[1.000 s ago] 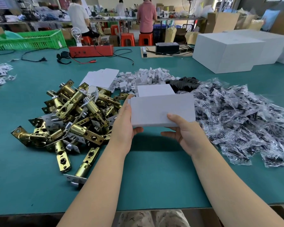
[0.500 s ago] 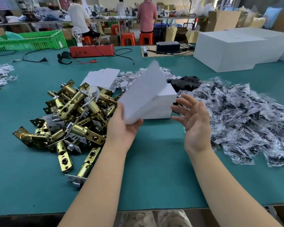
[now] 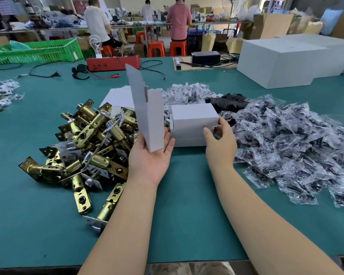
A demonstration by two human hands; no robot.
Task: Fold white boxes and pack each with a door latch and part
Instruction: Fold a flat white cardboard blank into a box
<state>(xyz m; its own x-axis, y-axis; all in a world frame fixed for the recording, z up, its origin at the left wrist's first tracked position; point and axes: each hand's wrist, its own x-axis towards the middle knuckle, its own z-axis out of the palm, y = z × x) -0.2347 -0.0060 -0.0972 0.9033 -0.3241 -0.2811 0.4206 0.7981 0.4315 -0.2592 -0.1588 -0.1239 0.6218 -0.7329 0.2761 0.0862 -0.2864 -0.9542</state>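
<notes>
Flat box blank (image 3: 147, 116) swung upright since 0.5 s ago | left hand (image 3: 150, 157) grips its lower end, keeps it ready to fold | right hand (image 3: 219, 141) relaxed, fingers on folded boxes (image 3: 193, 124) mid-tabletop (image 3: 177, 215) | door latches (image 3: 83, 147) left, bagged parts (image 3: 296, 147) right, within reach

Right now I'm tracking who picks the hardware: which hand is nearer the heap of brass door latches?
Left. The left hand, holding an upright flat white cardboard box blank, sits at the brass latch heap's right edge; the right hand is farther right, beside stacked white boxes.
</notes>
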